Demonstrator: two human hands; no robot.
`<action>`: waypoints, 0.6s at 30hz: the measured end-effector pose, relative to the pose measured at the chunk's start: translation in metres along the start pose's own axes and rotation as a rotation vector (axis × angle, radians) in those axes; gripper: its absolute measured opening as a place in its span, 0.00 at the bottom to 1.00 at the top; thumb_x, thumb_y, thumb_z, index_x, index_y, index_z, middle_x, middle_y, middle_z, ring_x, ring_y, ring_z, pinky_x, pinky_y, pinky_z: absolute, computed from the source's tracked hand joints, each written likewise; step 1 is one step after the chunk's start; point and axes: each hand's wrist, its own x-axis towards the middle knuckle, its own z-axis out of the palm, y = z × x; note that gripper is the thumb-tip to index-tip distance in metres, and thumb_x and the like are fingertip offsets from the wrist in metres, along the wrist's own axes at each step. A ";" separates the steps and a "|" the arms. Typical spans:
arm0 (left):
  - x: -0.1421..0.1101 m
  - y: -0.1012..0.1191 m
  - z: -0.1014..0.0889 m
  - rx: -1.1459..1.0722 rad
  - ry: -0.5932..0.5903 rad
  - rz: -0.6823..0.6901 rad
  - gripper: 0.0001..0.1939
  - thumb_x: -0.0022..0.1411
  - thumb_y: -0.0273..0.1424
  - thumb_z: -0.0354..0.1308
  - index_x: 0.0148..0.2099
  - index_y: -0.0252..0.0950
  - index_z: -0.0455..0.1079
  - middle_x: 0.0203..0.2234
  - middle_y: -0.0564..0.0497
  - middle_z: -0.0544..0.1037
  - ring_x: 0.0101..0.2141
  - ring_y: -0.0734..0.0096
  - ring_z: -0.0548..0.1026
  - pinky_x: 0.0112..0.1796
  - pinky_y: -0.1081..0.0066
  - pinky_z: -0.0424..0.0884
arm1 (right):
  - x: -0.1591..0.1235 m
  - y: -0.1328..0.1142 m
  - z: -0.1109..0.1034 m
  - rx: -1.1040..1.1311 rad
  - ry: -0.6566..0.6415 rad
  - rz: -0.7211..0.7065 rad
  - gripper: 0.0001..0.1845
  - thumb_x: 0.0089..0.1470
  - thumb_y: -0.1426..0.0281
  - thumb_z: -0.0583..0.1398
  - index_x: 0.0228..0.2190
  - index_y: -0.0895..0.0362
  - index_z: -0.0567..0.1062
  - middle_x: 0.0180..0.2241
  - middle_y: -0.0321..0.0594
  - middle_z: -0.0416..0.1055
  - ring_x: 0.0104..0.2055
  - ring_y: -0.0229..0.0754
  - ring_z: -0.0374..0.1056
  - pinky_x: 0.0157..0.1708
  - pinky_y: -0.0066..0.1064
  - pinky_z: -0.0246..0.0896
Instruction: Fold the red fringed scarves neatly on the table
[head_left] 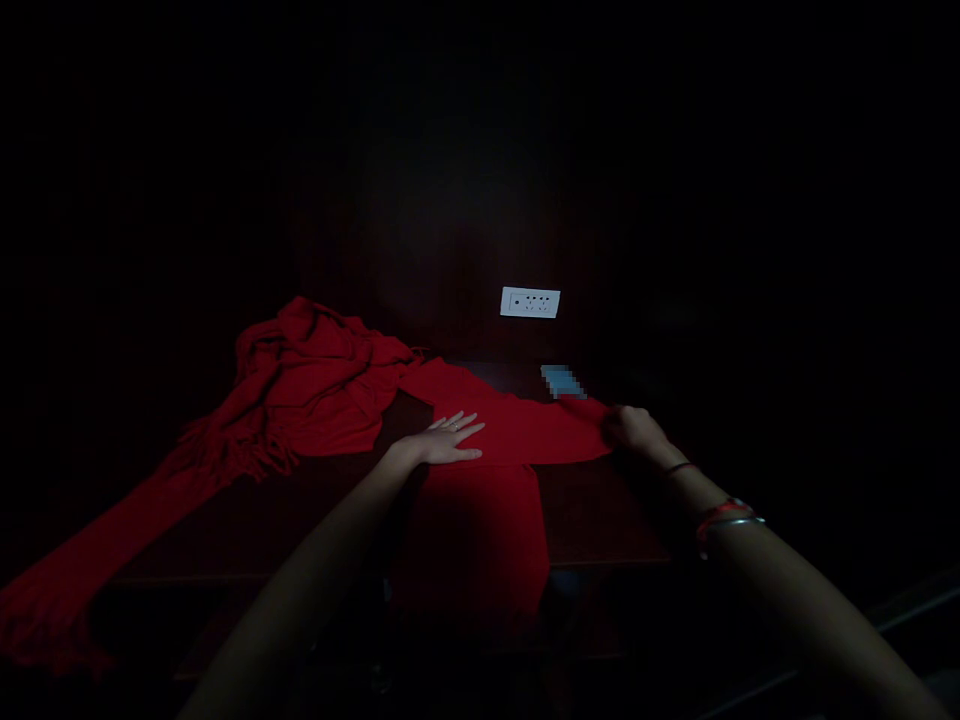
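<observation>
A red cloth (536, 432) lies across the bench (600, 525), one panel dropping over the bench's front edge. The left grip (454, 440) presses flat on it, fingers spread apart, well back from that edge. The right grip (637, 428) is clamped on the cloth's end, toward the bench's right side, where darkness hides the corner. A fringed red heap (322, 385) covers the bench's left part, its tail spilling past the front edge. A blurred blue item (562, 381) shows near the bench's back, below a socket (530, 302).
</observation>
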 end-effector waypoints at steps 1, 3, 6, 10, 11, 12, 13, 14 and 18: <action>0.000 0.000 0.000 -0.001 -0.001 0.000 0.36 0.54 0.53 0.37 0.60 0.42 0.38 0.58 0.50 0.36 0.56 0.62 0.34 0.52 0.59 0.38 | 0.002 0.002 -0.008 0.018 0.065 0.000 0.12 0.49 0.69 0.51 0.33 0.59 0.71 0.33 0.45 0.70 0.33 0.41 0.66 0.28 0.26 0.55; 0.001 0.000 0.001 -0.001 -0.003 -0.001 0.36 0.54 0.53 0.37 0.60 0.42 0.38 0.58 0.50 0.36 0.56 0.62 0.34 0.52 0.59 0.38 | 0.004 0.009 -0.030 0.044 0.223 0.006 0.11 0.49 0.69 0.51 0.32 0.59 0.71 0.32 0.45 0.70 0.33 0.41 0.65 0.29 0.27 0.55; 0.002 0.000 0.001 0.006 -0.006 -0.009 0.36 0.53 0.53 0.37 0.60 0.43 0.38 0.58 0.50 0.36 0.56 0.63 0.34 0.52 0.59 0.38 | 0.007 0.023 -0.067 0.049 0.414 0.039 0.13 0.51 0.68 0.50 0.36 0.61 0.69 0.35 0.49 0.68 0.36 0.44 0.63 0.31 0.30 0.55; 0.002 -0.001 0.001 0.002 -0.020 -0.010 0.37 0.53 0.54 0.36 0.60 0.43 0.38 0.58 0.51 0.36 0.56 0.62 0.34 0.52 0.59 0.37 | 0.006 0.029 -0.115 -0.047 0.620 0.027 0.16 0.53 0.68 0.46 0.39 0.61 0.67 0.39 0.54 0.62 0.39 0.48 0.61 0.35 0.38 0.54; 0.002 -0.001 0.001 0.001 -0.021 -0.013 0.37 0.52 0.55 0.36 0.60 0.43 0.37 0.58 0.51 0.36 0.56 0.62 0.34 0.52 0.59 0.37 | 0.006 0.027 -0.123 -0.106 0.671 -0.017 0.16 0.54 0.69 0.46 0.40 0.61 0.67 0.39 0.54 0.61 0.41 0.49 0.60 0.37 0.40 0.53; 0.002 -0.001 0.001 0.001 -0.020 -0.016 0.37 0.52 0.55 0.36 0.60 0.43 0.37 0.58 0.51 0.36 0.56 0.61 0.34 0.52 0.59 0.38 | 0.005 0.024 -0.129 -0.178 0.706 -0.079 0.16 0.54 0.69 0.45 0.41 0.61 0.66 0.40 0.54 0.60 0.43 0.50 0.58 0.40 0.43 0.50; 0.002 -0.001 0.002 0.003 -0.017 -0.017 0.37 0.52 0.55 0.36 0.60 0.43 0.37 0.58 0.52 0.36 0.56 0.61 0.34 0.52 0.59 0.38 | 0.004 0.020 -0.132 -0.255 0.710 -0.145 0.17 0.54 0.71 0.44 0.42 0.61 0.65 0.42 0.54 0.60 0.46 0.51 0.56 0.42 0.46 0.47; 0.002 -0.001 0.002 0.005 -0.013 -0.016 0.37 0.52 0.55 0.36 0.60 0.43 0.37 0.58 0.52 0.36 0.56 0.61 0.34 0.52 0.59 0.38 | 0.003 0.017 -0.131 -0.322 0.656 -0.201 0.17 0.55 0.72 0.44 0.43 0.61 0.65 0.43 0.54 0.59 0.48 0.51 0.53 0.44 0.47 0.44; 0.002 -0.001 0.002 0.007 -0.003 -0.009 0.38 0.52 0.55 0.37 0.60 0.42 0.37 0.58 0.51 0.36 0.56 0.61 0.35 0.52 0.59 0.38 | -0.004 0.005 -0.099 -0.363 0.155 -0.235 0.11 0.51 0.75 0.51 0.33 0.63 0.72 0.39 0.54 0.65 0.47 0.51 0.57 0.44 0.44 0.47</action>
